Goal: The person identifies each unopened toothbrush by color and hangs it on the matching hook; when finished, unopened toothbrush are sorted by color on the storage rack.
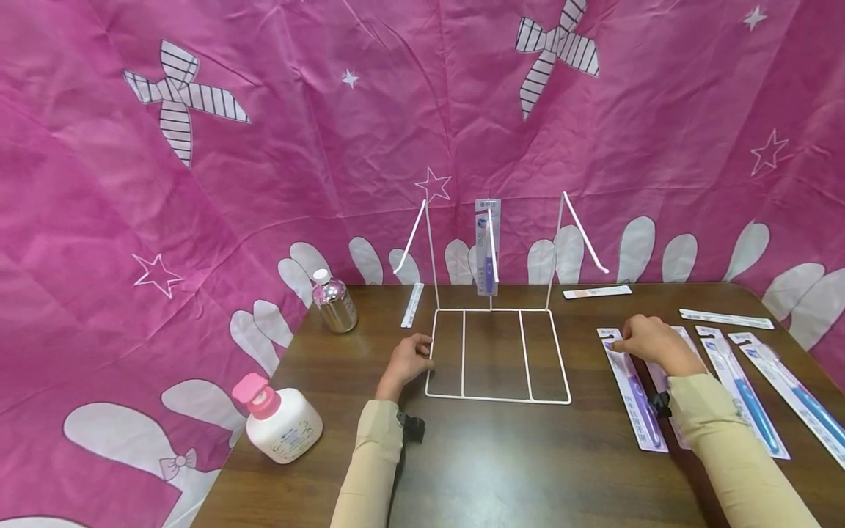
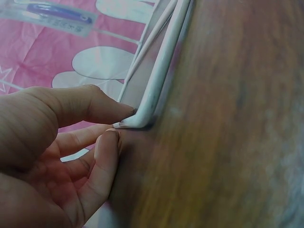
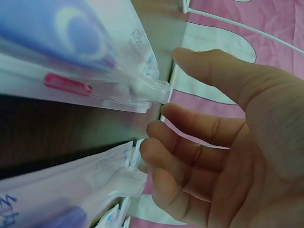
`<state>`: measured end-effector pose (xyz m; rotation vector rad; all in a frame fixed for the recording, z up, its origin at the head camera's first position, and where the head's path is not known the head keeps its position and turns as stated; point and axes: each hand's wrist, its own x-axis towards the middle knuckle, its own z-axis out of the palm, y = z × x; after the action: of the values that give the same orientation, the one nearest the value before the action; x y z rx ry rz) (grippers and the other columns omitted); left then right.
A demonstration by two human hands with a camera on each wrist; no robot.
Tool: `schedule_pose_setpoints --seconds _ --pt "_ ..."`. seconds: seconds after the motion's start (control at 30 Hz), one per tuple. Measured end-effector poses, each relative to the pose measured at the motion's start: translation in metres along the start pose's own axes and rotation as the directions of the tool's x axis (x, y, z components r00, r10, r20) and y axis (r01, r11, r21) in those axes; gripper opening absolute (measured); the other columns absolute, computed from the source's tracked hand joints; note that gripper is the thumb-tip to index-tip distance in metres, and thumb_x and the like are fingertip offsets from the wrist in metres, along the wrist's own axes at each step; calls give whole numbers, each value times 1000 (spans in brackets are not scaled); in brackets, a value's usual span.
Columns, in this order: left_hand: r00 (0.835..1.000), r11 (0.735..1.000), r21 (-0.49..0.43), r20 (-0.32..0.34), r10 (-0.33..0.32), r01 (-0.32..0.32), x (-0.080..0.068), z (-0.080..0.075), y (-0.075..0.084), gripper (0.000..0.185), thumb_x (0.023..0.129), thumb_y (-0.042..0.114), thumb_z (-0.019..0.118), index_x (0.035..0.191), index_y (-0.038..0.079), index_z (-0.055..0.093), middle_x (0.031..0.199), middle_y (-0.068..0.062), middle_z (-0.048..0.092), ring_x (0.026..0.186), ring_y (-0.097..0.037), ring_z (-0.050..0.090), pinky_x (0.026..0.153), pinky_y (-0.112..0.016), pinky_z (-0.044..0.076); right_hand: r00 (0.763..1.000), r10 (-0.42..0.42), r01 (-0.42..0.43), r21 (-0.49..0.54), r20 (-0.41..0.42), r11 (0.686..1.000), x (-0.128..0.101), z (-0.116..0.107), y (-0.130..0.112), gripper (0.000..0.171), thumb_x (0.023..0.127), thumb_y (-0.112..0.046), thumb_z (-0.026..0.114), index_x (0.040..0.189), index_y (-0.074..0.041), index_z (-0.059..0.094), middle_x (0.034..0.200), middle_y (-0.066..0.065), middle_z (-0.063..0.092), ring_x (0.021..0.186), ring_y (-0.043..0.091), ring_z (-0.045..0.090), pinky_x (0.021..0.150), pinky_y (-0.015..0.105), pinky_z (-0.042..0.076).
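Note:
A white wire rack (image 1: 498, 400) with upright posts and slanting hooks stands on the table. On its middle hook hangs a packaged purple toothbrush (image 1: 481, 257). My left hand (image 1: 408, 361) pinches the rack's left side bar; the left wrist view shows thumb and fingers at the corner of the white frame (image 2: 164, 61). At the right, my right hand (image 1: 653, 345) hovers at the top end of a packaged purple toothbrush (image 1: 637, 403). In the right wrist view its thumb and fingers are apart and loosely bent, close to the clear package end (image 3: 154, 90), with no grip visible.
Packaged blue toothbrushes (image 1: 752, 400) lie further right, and another package is partly under my right arm. Narrow flat packets (image 1: 597, 292) lie along the back. At the left stand a pink-topped pump bottle (image 1: 287, 429) and a silver bottle (image 1: 335, 304). A pink curtain (image 1: 370, 147) hangs behind.

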<state>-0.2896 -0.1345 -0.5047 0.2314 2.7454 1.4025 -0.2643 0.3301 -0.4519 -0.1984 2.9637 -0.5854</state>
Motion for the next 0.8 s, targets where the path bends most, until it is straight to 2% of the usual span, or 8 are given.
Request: schedule_pose_setpoints --seconds 0.43,0.8 --pt "1000 1000 2 12 -9 9 -1 1 -1 48 72 -7 77 118 -4 65 91 -11 65 80 -22 59 73 -34 50 997 71 -72 -16 -32 997 -3 11 1 36 85 -27 72 59 -13 52 63 3 44 64 24 45 55 41 37" --pt "1000 1000 -15 9 -22 22 -1 0 1 47 73 -8 76 119 -5 65 91 -12 65 80 -22 57 72 -34 50 988 100 -104 -28 -120 994 -7 4 -5 37 83 -31 74 61 -12 52 65 9 51 63 28 50 54 46 40"
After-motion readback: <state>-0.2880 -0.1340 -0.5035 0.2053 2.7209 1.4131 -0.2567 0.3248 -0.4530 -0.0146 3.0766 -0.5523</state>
